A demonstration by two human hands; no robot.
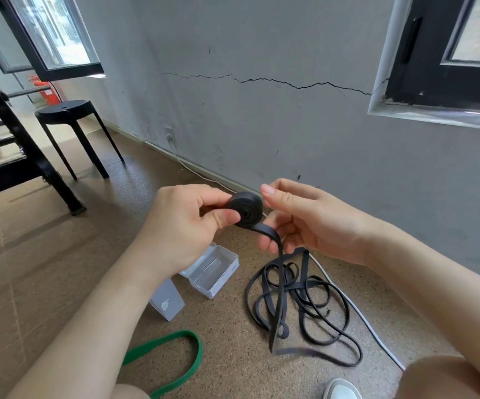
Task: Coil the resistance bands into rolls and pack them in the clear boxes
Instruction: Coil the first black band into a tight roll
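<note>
1. We pinch the black roll [246, 210] with our left hand [187, 223]. Its thumb presses the roll's spiral face and its fingers curl behind.
2. Our right hand [316, 223] grips the same band. Its thumb lies on the roll's top edge, and its lower fingers curl round the loose tail [281, 277] just where that leaves the roll.
3. We count one roll, held in the air between our two hands, above the floor [233, 326]. It is only partly wound.
4. The tail hangs down into one tangled heap of black bands [305, 269] on the floor. We cannot tell how many bands are in the heap.
5. We count one green band [199, 354], lying as a loop on the floor under our left forearm, apart from the heap.
6. We count two clear boxes. An open clear box [215, 272] sits left of the heap, and a second clear box [167, 302] stands just beside it, nearer to us.
7. One white cable [362, 317] runs along the floor past the heap, on the wall side.
8. Farther off, we see one black stool [66, 110] near the wall and one red fire extinguisher [47, 93] behind it.
</note>
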